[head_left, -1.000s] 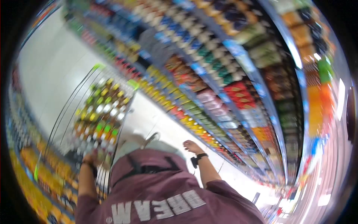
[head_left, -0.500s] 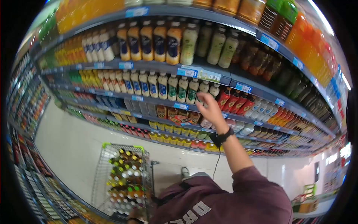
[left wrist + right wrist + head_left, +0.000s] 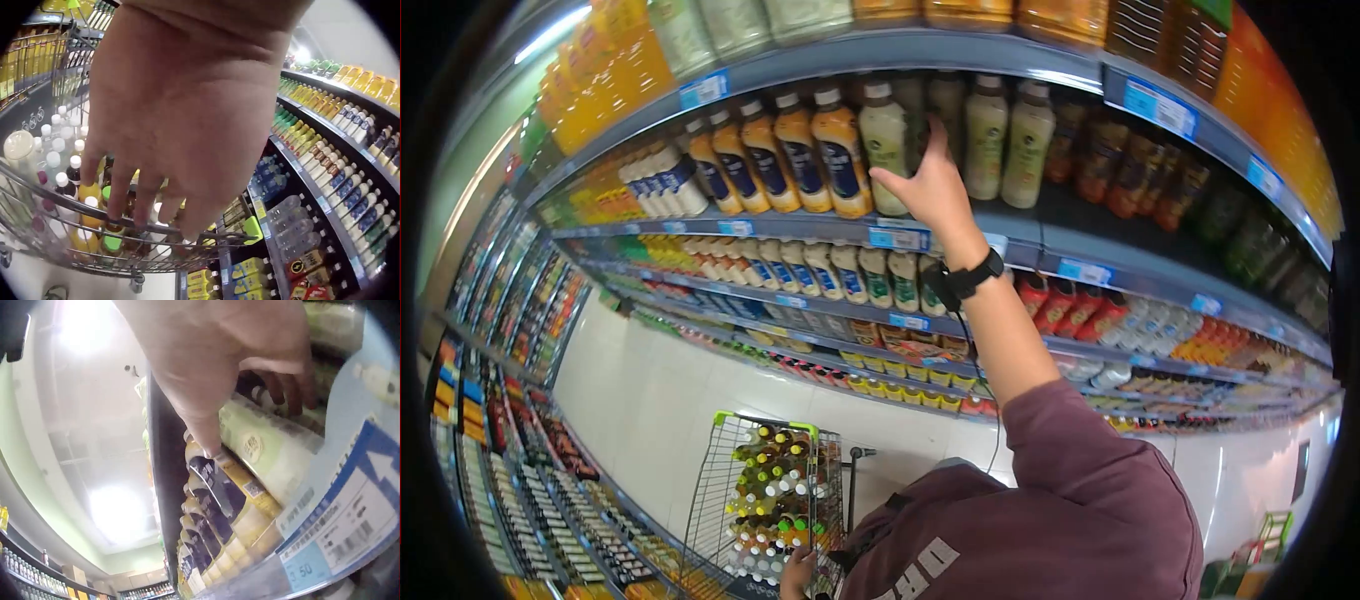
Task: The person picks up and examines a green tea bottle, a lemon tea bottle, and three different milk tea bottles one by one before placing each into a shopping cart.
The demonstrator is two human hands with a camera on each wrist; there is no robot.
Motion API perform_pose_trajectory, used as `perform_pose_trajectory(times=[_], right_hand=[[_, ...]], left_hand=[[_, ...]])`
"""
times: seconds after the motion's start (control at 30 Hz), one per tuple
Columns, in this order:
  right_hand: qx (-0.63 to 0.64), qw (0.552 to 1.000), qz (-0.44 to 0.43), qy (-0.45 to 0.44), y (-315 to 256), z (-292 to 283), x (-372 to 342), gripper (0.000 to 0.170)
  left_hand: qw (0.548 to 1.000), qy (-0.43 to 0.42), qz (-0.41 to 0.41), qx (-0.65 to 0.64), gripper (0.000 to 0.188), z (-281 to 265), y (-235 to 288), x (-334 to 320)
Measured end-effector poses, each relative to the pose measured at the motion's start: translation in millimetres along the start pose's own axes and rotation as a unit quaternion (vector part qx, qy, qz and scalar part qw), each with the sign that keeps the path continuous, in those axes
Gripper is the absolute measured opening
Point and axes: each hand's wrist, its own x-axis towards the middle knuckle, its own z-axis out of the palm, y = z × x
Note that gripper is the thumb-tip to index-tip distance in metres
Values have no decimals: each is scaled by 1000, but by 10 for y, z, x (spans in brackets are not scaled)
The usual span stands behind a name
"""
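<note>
Left hand point(image 3: 797, 572)'s down bottom center, fingers loosely straight at the cart point(image 3: 722, 416)'s rim. Right hand point(image 3: 940, 195), upper middle, is spread around the pale green bottle point(image 3: 885, 145) on the shelf point(image 3: 810, 225). I'd call this the reach; next calls for closing on it without bumping the orange bottle point(image 3: 840, 150) alongside.
</note>
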Motion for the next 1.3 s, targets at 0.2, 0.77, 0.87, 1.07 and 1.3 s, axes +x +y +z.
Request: perform_pose_trajectory(times=[0.2, 0.77, 0.87, 1.07, 1.3], right_hand=[[30, 995, 57, -72, 48, 204, 31, 95], [520, 559, 104, -637, -1326, 433, -3019, 70], [522, 509, 216, -649, -1177, 582, -3051, 70], [382, 681, -90, -619, -1396, 451, -2878, 70], [536, 116, 298, -782, -1367, 567, -2929, 79]], left_hand=[[994, -59, -82, 45, 38, 26, 1432, -480], [657, -155, 366, -641, 41, -329, 4314, -473], [713, -22, 229, -663, 33, -345, 4420, -629], [650, 306, 232, -656, 31, -627, 4516, -1078], [581, 170, 327, -726, 37, -689, 4378, -1505]])
